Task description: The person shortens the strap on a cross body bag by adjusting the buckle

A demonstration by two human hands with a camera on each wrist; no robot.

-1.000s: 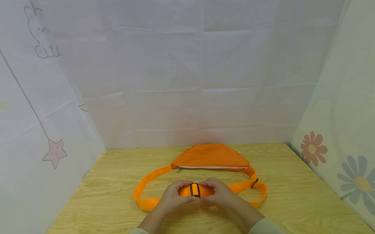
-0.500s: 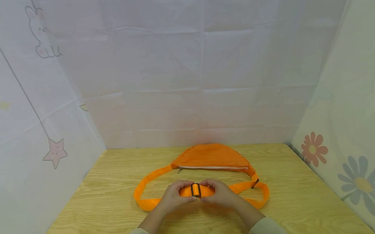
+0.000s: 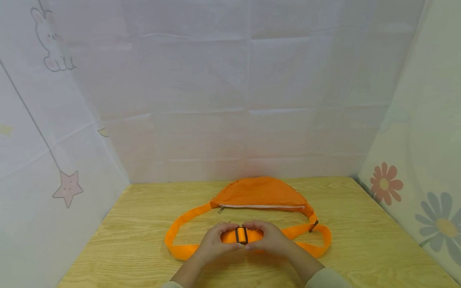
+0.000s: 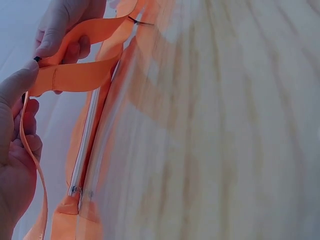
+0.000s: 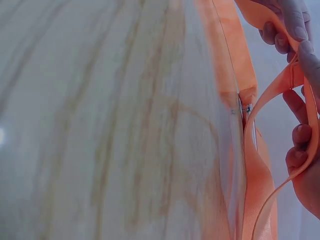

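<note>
An orange waist bag [image 3: 262,192] lies at the back of the table, its pale zipper [image 3: 261,206] toward me. Its orange strap [image 3: 172,234] loops forward on both sides. At the front of the loop, a black slide buckle [image 3: 241,235] is held upright between my hands. My left hand [image 3: 214,240] pinches the buckle and strap from the left, thumb below and fingers above. From the other side my right hand [image 3: 270,237] pinches them the same way. In the left wrist view the strap [image 4: 77,77] bends away from the fingers in a loop.
The wooden table [image 3: 133,236] is bounded by a pale wall sheet [image 3: 232,96] at the back and patterned sheets at both sides. A second dark strap fitting [image 3: 314,225] lies at the right, where the strap crosses itself.
Both hands keep their grip, and the buckle has shifted very slightly right and toward me. The strap loop at the right has spread slightly outward; the bag stays in place.
</note>
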